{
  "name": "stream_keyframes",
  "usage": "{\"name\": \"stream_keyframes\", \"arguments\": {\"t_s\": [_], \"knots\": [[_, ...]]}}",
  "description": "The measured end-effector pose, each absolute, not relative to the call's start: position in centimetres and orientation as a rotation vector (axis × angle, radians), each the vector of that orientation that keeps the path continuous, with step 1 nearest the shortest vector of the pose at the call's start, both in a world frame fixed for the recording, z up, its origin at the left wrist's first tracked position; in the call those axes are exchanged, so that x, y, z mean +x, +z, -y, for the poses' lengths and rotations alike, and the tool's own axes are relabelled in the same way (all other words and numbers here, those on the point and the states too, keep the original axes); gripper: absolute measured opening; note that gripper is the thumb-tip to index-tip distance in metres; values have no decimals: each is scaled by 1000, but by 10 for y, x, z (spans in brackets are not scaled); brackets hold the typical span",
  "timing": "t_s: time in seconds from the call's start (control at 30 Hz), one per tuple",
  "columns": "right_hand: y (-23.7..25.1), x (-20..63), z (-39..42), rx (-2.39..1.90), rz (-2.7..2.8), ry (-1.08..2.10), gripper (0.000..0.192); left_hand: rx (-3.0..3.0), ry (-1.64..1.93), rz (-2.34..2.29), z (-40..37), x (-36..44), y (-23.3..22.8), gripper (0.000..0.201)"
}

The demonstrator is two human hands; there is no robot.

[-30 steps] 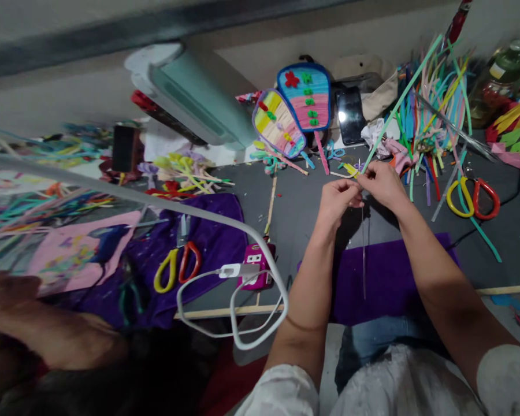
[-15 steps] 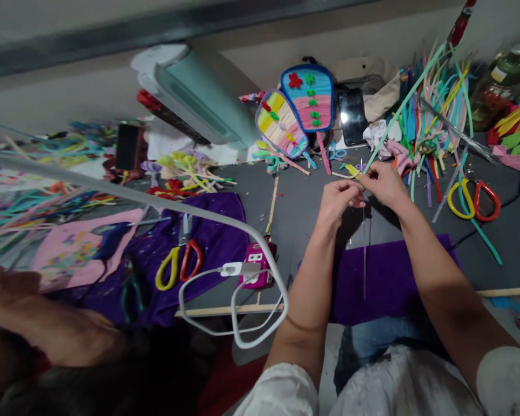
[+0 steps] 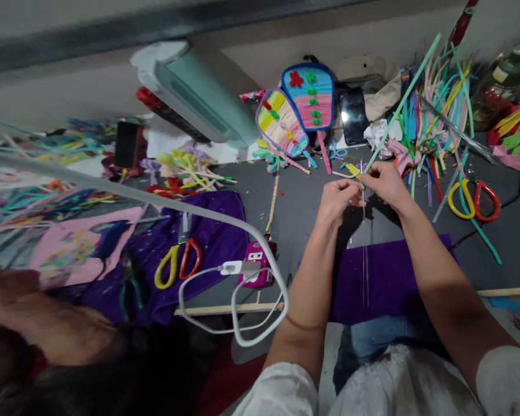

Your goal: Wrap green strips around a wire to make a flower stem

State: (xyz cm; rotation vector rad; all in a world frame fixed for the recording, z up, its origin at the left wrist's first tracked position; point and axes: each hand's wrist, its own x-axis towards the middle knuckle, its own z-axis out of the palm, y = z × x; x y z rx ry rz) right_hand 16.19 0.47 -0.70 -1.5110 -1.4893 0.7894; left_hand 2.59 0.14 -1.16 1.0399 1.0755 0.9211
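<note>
both hands pinch at one spot: left hand [image 3: 338,199] and right hand [image 3: 383,182] close on a thin wire [image 3: 364,254] hanging toward 6 o'clock, while the green strip [image 3: 401,101] runs off toward 1 o'clock, over the purple cloth [image 3: 390,277].

Left hand [image 3: 338,198] and right hand [image 3: 383,182]: fingertips pinched together on a thin wire [image 3: 364,254] hanging straight down, with a long green strip [image 3: 401,104] slanting up and right from the pinch. Purple cloth [image 3: 390,277] below the wire. Scissors [image 3: 474,199] to the right; second scissors [image 3: 178,264] left; two striped fans [image 3: 295,112] beyond the hands
</note>
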Motion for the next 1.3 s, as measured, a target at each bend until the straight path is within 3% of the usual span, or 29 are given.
{"name": "stream_keyframes", "arguments": {"t_s": [0.37,0.67,1.0,1.3], "knots": [[-11,165,-8,-1370,1337,939,26,953,851,-989,-1,24,-7,34],[-9,163,-7,-1295,1330,967,29,978,920,-1009,-2,26,-11,27],[-7,164,-6,-1437,1468,699,23,1145,1053,-1113,3,32,-7,23],[-3,160,-4,-1398,1431,742,25,1086,1098,-1092,5,34,-5,20]]}}
